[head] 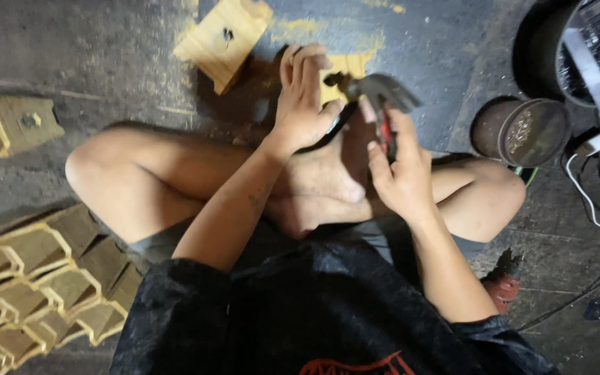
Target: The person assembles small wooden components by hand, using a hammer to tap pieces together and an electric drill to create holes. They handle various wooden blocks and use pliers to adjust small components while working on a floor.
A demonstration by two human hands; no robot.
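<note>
Wooden pieces with yellow-painted edges [32,285] are stacked at lower left of the frame; one more [8,125] is seen at the left edge, another pale block [223,42] at upper centre-left. Left hand [303,97] is held above the crossed feet, fingers extended upward and laid against a small yellow wood piece [345,69] on the floor; thumb is pressed on a dark curved handle. Not closed into a fist. Claw hammer [382,90] is found just right of it, head at upper centre, long axis running down toward the right hand [401,173], which is wrapped around the red-and-black grip. Hammer head is nearly touching the left fingertips; wood piece lies directly beyond both hands. Round tin [522,132] is noted at right, cables [595,208] further right.
</note>
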